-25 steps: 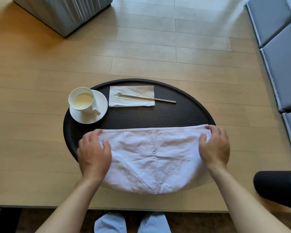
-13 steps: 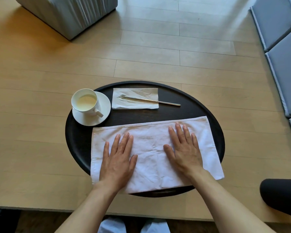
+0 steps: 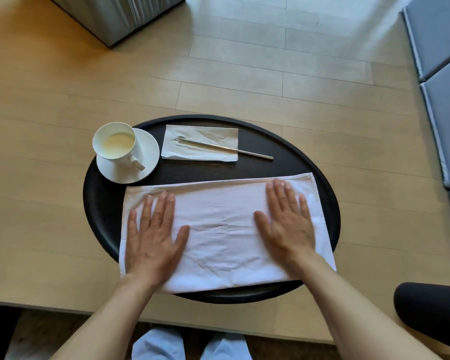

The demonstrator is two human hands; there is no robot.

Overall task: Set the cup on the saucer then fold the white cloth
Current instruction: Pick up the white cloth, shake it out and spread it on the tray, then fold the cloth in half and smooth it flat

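Observation:
A white cup with pale liquid stands upright on a white saucer at the far left of a round black tray. The white cloth lies folded into a wide rectangle across the near half of the tray. My left hand presses flat on the cloth's left part, fingers spread. My right hand lies flat on its right part, fingers spread. Neither hand grips anything.
A paper napkin with a thin metal utensil across it lies at the tray's far side. The tray rests on a wooden surface. Grey cushions line the right; a grey box sits far left.
The cloth's near half was folded over to the far edge, making a rectangle. Both hands then went flat on it and slid apart, from the middle toward the two ends.

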